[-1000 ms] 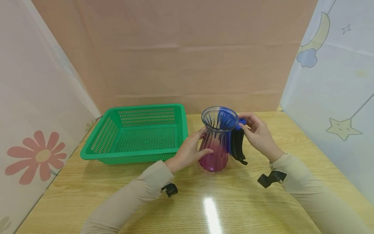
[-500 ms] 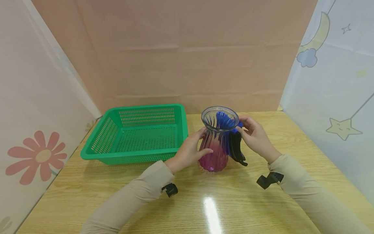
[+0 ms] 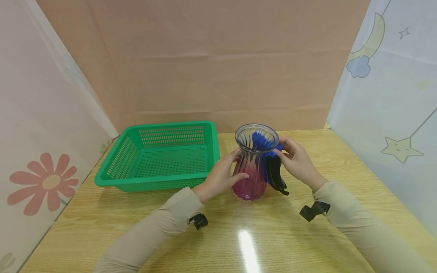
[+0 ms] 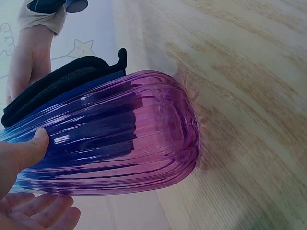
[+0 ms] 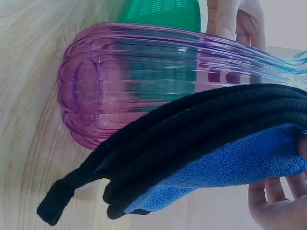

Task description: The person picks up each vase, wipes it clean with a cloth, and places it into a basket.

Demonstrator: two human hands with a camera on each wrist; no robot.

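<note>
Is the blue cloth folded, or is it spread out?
Folded: in the right wrist view, the blue cloth shows several black edges stacked together, beside the vase.

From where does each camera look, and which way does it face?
Head: on the person's head, facing forward and down at a ribbed vase, a blue-and-black cloth and a green basket; the left hand, right hand and sleeves show.
Left wrist: on that wrist, facing rightward at the vase; left hand near, right hand beyond.
Right wrist: on that wrist, facing leftward across the cloth to the vase; both hands partly show.
Shared by both wrist views: vase and cloth, from opposite sides.
</note>
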